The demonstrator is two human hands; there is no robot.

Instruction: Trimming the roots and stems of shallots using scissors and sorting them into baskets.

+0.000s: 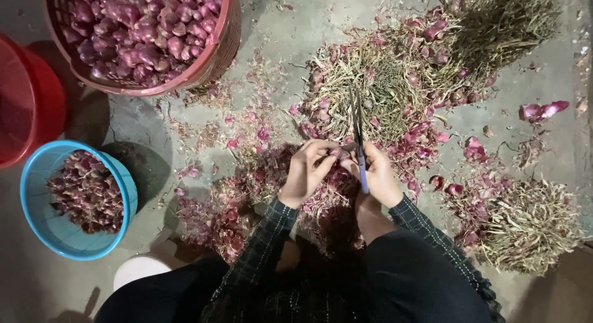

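Observation:
My left hand [307, 171] pinches a small red shallot [341, 155] between its fingertips, just in front of my knees. My right hand [378, 175] grips scissors [357, 134] with a purple handle; the dark blades point away from me, over a heap of dried stalks and shallots [383, 82]. The two hands almost touch around the shallot. Dark checked sleeves cover both forearms.
A red basket [213, 57] full of trimmed shallots stands at the top left. A blue basket [43, 212] of purple skins and trimmings sits at the left, beside a red bucket [25, 100]. Peels litter the concrete floor. Another dry stalk pile [525, 224] lies at the right.

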